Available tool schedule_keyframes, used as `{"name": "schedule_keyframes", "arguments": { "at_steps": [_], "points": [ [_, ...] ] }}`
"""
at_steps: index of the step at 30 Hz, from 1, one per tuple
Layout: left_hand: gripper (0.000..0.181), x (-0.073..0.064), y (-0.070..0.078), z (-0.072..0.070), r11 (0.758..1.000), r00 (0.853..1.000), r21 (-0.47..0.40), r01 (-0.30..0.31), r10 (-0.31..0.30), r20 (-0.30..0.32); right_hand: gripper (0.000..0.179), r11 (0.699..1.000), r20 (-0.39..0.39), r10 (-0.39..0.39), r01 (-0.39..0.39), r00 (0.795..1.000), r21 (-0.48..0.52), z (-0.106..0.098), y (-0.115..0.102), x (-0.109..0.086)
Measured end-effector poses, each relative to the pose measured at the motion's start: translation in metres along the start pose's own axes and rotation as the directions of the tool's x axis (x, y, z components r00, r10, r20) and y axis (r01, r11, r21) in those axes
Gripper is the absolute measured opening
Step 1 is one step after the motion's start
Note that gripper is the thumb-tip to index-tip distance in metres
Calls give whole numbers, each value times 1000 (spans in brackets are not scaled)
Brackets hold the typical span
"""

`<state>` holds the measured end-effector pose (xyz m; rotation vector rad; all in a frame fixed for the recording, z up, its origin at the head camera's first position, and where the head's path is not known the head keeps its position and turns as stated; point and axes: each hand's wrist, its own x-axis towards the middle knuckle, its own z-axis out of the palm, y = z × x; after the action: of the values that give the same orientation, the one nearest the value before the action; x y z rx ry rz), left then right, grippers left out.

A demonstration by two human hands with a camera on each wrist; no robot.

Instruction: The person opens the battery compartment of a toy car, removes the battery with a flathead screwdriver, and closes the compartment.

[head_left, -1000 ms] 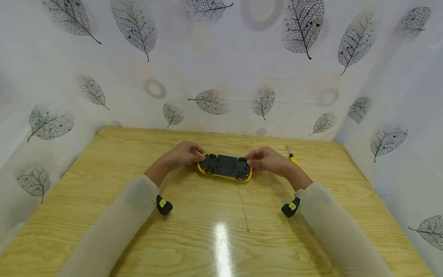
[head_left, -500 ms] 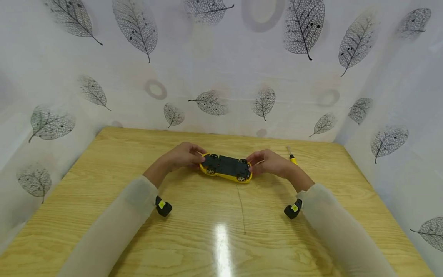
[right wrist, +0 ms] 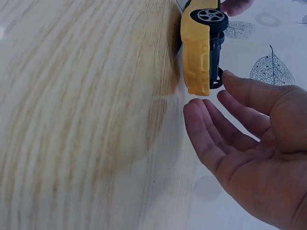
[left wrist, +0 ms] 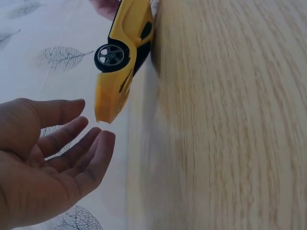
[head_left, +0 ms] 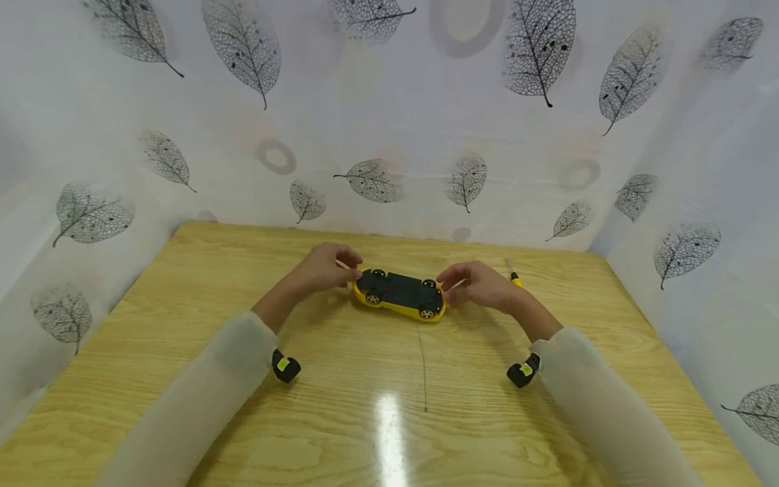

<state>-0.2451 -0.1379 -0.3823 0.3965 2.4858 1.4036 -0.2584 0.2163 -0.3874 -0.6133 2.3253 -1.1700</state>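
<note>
A yellow toy car lies upside down on the wooden table, its black underside and wheels facing up. My left hand is at the car's left end, thumb and fingers parted. In the left wrist view a small gap shows between the fingertips and the car's yellow end. At the other end is my right hand, also with parted, relaxed fingers. The right wrist view has those fingertips just short of the car's body. Neither hand grips the car.
Behind my right wrist lies a screwdriver with a yellow handle and a metal shaft. A thin dark line, like a wire or hair, runs from near the car toward me on the table. A leaf-patterned cloth rises behind the table.
Both hands held the car's ends and have let go, drawing slightly outward. The car has been lowered onto the table, shifted a little right and tilted flatter.
</note>
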Motion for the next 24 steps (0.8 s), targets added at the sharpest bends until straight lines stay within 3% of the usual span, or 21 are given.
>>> {"name": "schedule_keyframes", "arguments": {
  "at_steps": [3,5,10,12,17,21,24],
  "points": [
    [34,-3,4,1,987,998,147,-60,63,-18,33,994,-30,-58,55,998,-93,2,1,1],
    [33,-5,6,2,961,992,247,-122,127,-5,32,982,-49,-119,110,992,-150,5,2,2],
    [32,-7,11,9,839,953,455,-298,291,86,33,931,-84,-290,261,953,-254,15,3,1],
    [34,-7,12,12,791,943,516,-328,311,123,34,900,-80,-359,322,930,-294,19,4,0],
    [40,-9,15,21,708,928,602,-371,302,217,30,789,-32,-500,440,866,-428,26,5,0],
    [36,-11,16,24,640,901,636,-432,342,267,26,737,-5,-528,455,849,-501,30,2,-3],
    [31,-13,15,24,614,893,652,-445,360,270,26,726,9,-524,452,852,-519,31,1,-5]
  ]
}}
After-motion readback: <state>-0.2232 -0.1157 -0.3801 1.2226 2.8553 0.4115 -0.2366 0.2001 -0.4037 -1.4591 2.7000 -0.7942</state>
